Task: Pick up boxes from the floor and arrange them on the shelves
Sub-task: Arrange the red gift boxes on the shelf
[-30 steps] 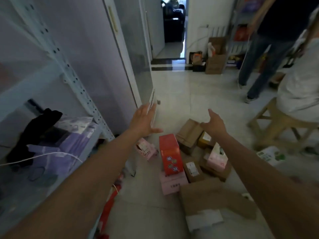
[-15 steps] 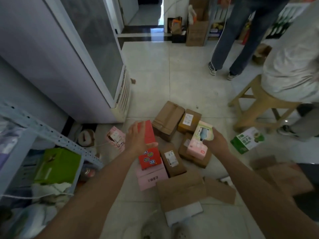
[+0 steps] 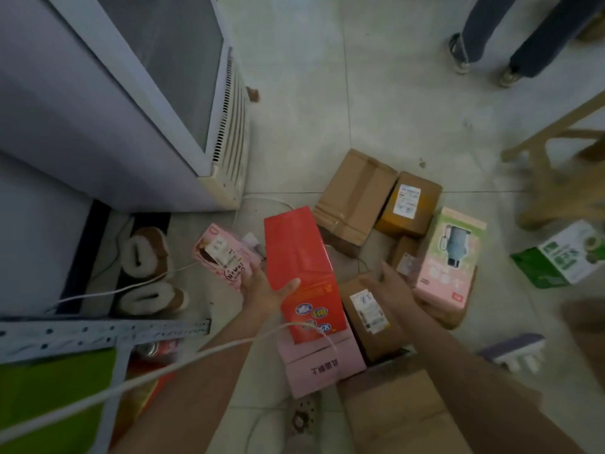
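Red and glossy, a tall red box [image 3: 301, 257] leans in the middle of a pale tiled floor [image 3: 327, 93], its lower end resting on a flat pink box [image 3: 320, 368]. The left hand [image 3: 262, 294] grips the red box by its left edge, with the thumb pressed across the front face and the other fingers hidden behind. The right hand [image 3: 391, 286] rests on the far end of a brown labelled box [image 3: 370, 317] just right of the red one, fingers straight, thumb spread apart, clamping nothing. Beyond it, a pink and green box [image 3: 448, 257] picturing a bottle, a plain brown carton [image 3: 357, 194] and a yellow-brown parcel [image 3: 409, 204] crowd together in one cluster. A small pink packet [image 3: 222, 253] lies just beside the left hand. A green and white box [image 3: 563, 257] sits apart toward the floor's right edge, near a wooden stool [image 3: 556, 178]. A white cabinet [image 3: 131, 93] walls off the left side, with fleece-lined slippers [image 3: 147, 250] beside its base. A metal shelf frame [image 3: 98, 332] fills the near left corner, and a white cable [image 3: 163, 371] crosses the left forearm. Flattened cardboard [image 3: 402, 414] covers the near edge. Bare tile opens on the far side, up to another person's legs [image 3: 523, 31].
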